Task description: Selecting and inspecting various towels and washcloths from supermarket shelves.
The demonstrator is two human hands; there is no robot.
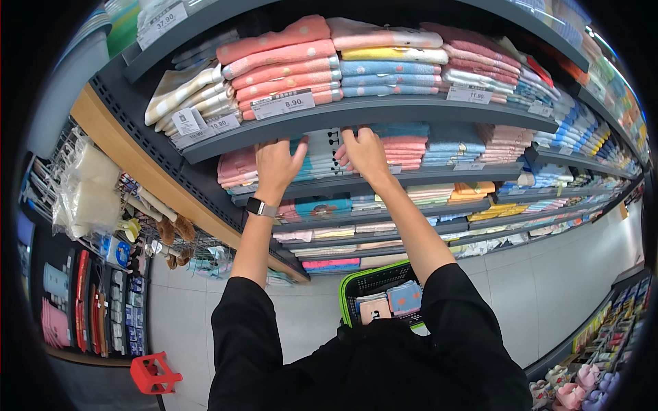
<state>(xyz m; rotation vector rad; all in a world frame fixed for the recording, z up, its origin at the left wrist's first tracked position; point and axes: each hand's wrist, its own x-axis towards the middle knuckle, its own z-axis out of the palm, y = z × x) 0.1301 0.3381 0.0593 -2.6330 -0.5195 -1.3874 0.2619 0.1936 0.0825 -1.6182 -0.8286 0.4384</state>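
My left hand (279, 165) reaches onto the second shelf, its thumb spread from the fingers. It lies on a stack of folded towels, with pink ones (236, 167) to its left. Its fingertips are partly hidden under the upper shelf's edge. My right hand (367, 154) touches the same row with bent fingers; whether it grips a towel is unclear. Between the hands are folded teal and white towels (325, 154) with black prints. Right of my right hand sit stacked coral-pink towels (406, 151), then blue towels (452, 144).
Overhead, a grey shelf edge (370, 110) with price tags holds stacked coral towels (282, 67). A green-rimmed black shopping basket (345, 287) below contains folded towels (404, 298). A red plastic stool (154, 374) stands lower left. Packaged goods (90, 180) hang on a left rack.
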